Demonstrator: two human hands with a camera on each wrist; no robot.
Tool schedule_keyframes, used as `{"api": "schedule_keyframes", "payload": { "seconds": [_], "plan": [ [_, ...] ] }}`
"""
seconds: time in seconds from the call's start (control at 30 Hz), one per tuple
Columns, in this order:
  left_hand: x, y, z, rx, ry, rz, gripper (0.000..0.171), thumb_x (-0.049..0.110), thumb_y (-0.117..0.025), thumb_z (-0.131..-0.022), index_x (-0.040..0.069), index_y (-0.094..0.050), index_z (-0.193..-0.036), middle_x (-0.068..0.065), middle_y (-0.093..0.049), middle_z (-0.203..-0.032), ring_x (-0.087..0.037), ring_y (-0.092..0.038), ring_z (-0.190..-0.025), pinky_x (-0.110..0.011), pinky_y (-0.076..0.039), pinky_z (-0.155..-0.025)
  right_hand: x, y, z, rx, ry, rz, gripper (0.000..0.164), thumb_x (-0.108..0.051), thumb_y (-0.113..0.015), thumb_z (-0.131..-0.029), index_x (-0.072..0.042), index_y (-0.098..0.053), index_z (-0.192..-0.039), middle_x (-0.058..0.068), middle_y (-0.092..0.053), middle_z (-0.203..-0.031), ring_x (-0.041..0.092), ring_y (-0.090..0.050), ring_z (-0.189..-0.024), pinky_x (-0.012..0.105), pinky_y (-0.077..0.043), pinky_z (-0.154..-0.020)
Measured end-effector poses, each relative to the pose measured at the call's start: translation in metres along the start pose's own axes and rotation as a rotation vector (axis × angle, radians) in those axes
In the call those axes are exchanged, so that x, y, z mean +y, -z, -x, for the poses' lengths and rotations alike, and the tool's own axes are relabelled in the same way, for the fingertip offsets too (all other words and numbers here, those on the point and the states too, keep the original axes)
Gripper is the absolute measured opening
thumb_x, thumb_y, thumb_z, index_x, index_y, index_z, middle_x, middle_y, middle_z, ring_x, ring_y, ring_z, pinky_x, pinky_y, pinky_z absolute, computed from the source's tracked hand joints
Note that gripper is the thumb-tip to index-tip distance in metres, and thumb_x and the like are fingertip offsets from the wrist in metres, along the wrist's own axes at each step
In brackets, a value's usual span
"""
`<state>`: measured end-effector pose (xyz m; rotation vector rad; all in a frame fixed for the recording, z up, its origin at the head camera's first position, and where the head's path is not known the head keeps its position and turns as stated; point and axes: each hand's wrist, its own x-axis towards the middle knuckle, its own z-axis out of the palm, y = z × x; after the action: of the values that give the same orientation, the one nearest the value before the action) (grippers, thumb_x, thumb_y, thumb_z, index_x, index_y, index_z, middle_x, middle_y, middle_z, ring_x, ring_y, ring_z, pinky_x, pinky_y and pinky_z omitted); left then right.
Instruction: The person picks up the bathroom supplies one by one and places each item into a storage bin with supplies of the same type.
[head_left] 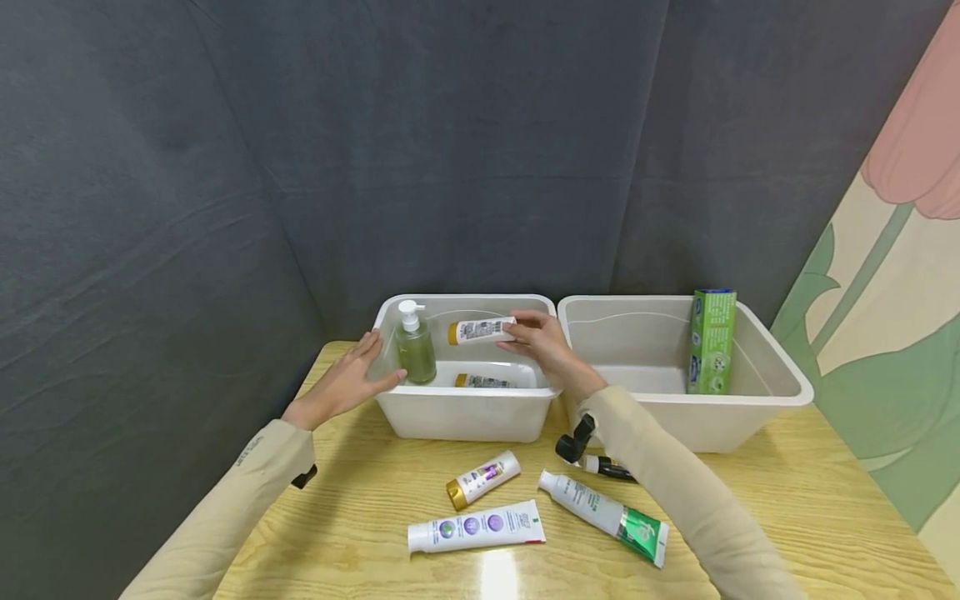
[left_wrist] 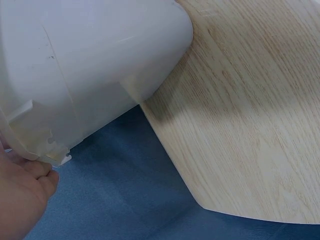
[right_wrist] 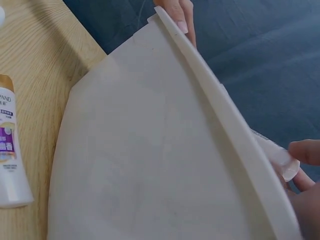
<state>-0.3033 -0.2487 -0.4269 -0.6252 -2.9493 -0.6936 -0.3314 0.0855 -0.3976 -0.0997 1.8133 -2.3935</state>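
Note:
My right hand (head_left: 542,346) holds a small white shampoo bottle (head_left: 482,330) with a gold cap, pinched by its bottom end above the left bin (head_left: 465,417). The bottle lies almost level, its cap to the left. Another gold-capped bottle (head_left: 486,382) lies on the bin's floor. A green pump bottle (head_left: 417,350) with a white pump stands inside at the left. My left hand (head_left: 348,379) grips that bin's front left corner, thumb over the rim. In the left wrist view, its fingers (left_wrist: 44,175) meet the rim. The bin wall hides most of the held bottle in the right wrist view.
A second bin (head_left: 705,421) to the right holds an upright green box (head_left: 711,342). In front lie another gold-capped bottle (head_left: 483,479), a white toothpaste tube (head_left: 477,527), a white-and-green tube (head_left: 603,515) and a dark item (head_left: 613,468) partly behind my right sleeve. A dark curtain (head_left: 450,150) hangs behind.

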Motion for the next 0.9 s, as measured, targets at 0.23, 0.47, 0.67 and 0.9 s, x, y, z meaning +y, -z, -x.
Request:
{"api": "schedule_keyframes", "payload": {
  "seconds": [0.23,0.47,0.67,0.9],
  "plan": [
    [0.000,0.000,0.001,0.001,-0.001,0.003,0.093,0.058,-0.056,-0.094,-0.009,-0.025,-0.151,-0.022,-0.014,-0.161,-0.038,-0.014,-0.148,-0.054,-0.021,-0.115,0.008,-0.007,-0.007,0.022,-0.032,0.030,0.045,0.008,-0.056,-0.096,0.016,-0.041,-0.138,0.020,-0.049,-0.117,0.024,-0.066,-0.090,0.032,-0.054,-0.087],
    [-0.002,0.000,0.000,0.000,-0.004,-0.002,0.095,0.061,-0.054,-0.094,-0.010,-0.025,-0.151,-0.023,-0.014,-0.161,-0.038,-0.014,-0.148,-0.054,-0.021,-0.115,0.014,-0.012,-0.016,0.051,-0.029,0.066,0.041,0.008,-0.057,-0.095,0.017,-0.045,-0.133,0.020,-0.053,-0.113,0.022,-0.066,-0.086,0.030,-0.056,-0.082],
    [-0.002,0.000,0.000,-0.008,-0.004,0.007,0.095,0.061,-0.054,-0.094,-0.009,-0.025,-0.152,-0.022,-0.014,-0.162,-0.037,-0.014,-0.148,-0.053,-0.021,-0.115,0.018,-0.014,-0.023,0.058,-0.038,0.084,0.045,0.010,-0.057,-0.095,0.019,-0.042,-0.137,0.021,-0.053,-0.114,0.021,-0.065,-0.082,0.029,-0.056,-0.080],
    [-0.001,0.001,0.000,-0.008,0.002,0.007,0.095,0.062,-0.053,-0.094,-0.008,-0.024,-0.152,-0.021,-0.014,-0.162,-0.037,-0.015,-0.148,-0.053,-0.022,-0.115,0.020,-0.015,-0.028,0.079,-0.066,0.143,0.046,0.011,-0.055,-0.094,0.017,-0.041,-0.137,0.023,-0.052,-0.115,0.024,-0.064,-0.087,0.028,-0.056,-0.080]
  ]
}}
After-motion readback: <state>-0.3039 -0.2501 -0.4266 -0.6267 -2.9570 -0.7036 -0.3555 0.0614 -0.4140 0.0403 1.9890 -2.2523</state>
